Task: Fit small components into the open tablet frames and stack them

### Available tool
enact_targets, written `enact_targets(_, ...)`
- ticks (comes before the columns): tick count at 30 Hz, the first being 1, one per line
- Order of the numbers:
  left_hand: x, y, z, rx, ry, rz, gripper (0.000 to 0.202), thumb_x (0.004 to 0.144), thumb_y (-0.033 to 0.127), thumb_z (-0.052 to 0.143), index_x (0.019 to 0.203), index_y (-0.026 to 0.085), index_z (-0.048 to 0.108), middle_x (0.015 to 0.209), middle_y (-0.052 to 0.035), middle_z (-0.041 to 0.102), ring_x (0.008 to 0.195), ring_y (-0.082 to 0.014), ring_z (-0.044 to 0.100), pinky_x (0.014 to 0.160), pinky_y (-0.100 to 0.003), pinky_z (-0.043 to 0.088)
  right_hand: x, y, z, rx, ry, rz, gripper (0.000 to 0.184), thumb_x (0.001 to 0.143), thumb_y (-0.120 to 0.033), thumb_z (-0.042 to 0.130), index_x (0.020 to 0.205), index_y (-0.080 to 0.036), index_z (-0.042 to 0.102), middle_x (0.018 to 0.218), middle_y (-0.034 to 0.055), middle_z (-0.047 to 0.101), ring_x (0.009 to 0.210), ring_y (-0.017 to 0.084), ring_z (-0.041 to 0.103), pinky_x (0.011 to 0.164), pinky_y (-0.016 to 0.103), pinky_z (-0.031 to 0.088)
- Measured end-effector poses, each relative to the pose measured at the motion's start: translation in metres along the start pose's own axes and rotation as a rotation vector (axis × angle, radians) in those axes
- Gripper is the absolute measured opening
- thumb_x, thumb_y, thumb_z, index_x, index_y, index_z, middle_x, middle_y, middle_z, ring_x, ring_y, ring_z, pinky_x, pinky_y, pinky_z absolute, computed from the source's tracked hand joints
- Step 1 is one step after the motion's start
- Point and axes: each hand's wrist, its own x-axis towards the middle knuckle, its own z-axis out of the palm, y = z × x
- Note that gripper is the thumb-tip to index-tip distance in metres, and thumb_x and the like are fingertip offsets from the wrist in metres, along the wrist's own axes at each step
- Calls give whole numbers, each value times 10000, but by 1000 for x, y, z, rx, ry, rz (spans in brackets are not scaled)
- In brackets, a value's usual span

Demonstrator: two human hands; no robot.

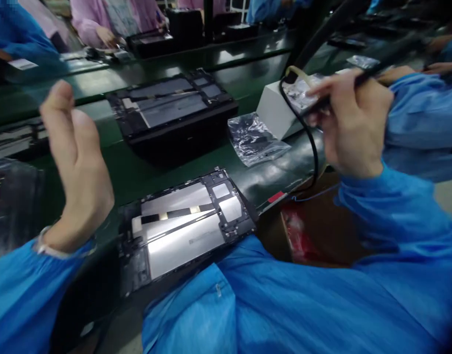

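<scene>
An opened tablet with its back cover off lies at the near edge of the green conveyor belt, right in front of me. My left hand is raised to the left of it, fingers stretched upward together, holding nothing. My right hand is up at the right, fingers closed around a thin black tool with a black cable looping down from it. A second opened tablet rests on a black tray farther back on the belt.
A crumpled clear plastic bag lies beside a white box at the belt's right. A brown carton with red contents sits below the belt edge. Other workers in blue and pink coats stand across the line.
</scene>
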Motion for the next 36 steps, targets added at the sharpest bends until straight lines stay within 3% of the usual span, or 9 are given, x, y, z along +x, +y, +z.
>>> enact_targets(1, -10, 6, 0, 149, -51, 264, 505, 1058, 582, 444, 1542, 440, 406, 1628, 174, 396, 1589, -247, 289, 1346, -442, 249, -17, 1, -15, -59, 24, -55, 381, 1048, -470, 600, 924, -147, 760, 824, 27, 672, 630, 74, 582, 574, 224, 438)
enact_targets(3, -27, 16, 13, 368, -302, 653, 417, 1060, 379, 505, 1472, 325, 539, 1557, 26, 519, 1510, -304, 430, 1290, -531, 338, -46, 12, -36, -113, -24, 11, 361, 987, -494, 692, 898, -156, 785, 709, 23, 678, 583, 93, 618, 559, 234, 468)
enact_targets(5, -37, 23, 44, 454, -603, 833, 357, 1057, 255, 482, 1395, 252, 598, 1552, -68, 530, 1520, -331, 416, 1252, -572, 366, -65, 30, -46, -104, -95, 124, 319, 939, -485, 755, 945, -169, 802, 683, 30, 712, 587, 137, 678, 576, 258, 543)
enact_targets(7, -38, 26, 86, 459, -770, 910, 338, 1056, 235, 467, 1359, 203, 615, 1559, -134, 511, 1524, -364, 395, 1212, -587, 397, -72, 47, -45, -66, -126, 212, 286, 898, -457, 803, 995, -188, 803, 727, 37, 752, 638, 181, 732, 624, 301, 616)
enact_targets(10, -31, 26, 144, 464, -929, 858, 382, 1073, 252, 412, 1405, 192, 591, 1553, -172, 487, 1484, -377, 422, 1185, -582, 414, -71, 62, -37, -30, -135, 265, 245, 853, -410, 847, 1008, -224, 803, 774, 16, 768, 690, 189, 753, 670, 316, 649)
enact_targets(13, -24, 22, 174, 476, -1046, 744, 414, 1092, 285, 358, 1444, 200, 561, 1460, -176, 536, 1313, -330, 557, 1087, -525, 494, -69, 66, -28, -57, -158, 229, 192, 880, -406, 821, 992, -251, 802, 836, 3, 763, 731, 165, 743, 694, 291, 645)
enact_targets(17, -20, 21, 178, 451, -1091, 656, 431, 1099, 304, 327, 1477, 204, 507, 1391, -152, 566, 1201, -284, 582, 1022, -486, 526, -71, 69, -19, -170, -184, 145, 179, 941, -399, 750, 1019, -243, 794, 1012, 28, 757, 936, 192, 740, 741, 289, 646)
enact_targets(25, -21, 36, 173, 507, -1135, 577, 433, 1086, 244, 320, 1473, 157, 494, 1388, -160, 584, 1215, -293, 578, 1019, -489, 530, -70, 76, -8, -168, -165, 174, 162, 954, -348, 728, 1036, -223, 789, 1026, 25, 740, 908, 181, 737, 770, 308, 687)
enact_targets(36, -24, 38, 173, 596, -1134, 591, 430, 1092, 234, 351, 1490, 168, 498, 1449, -147, 555, 1277, -312, 564, 1042, -491, 534, -66, 76, -7, -157, -203, 222, 278, 924, -494, 760, 1002, -229, 796, 1010, 26, 756, 871, 183, 744, 770, 314, 689)
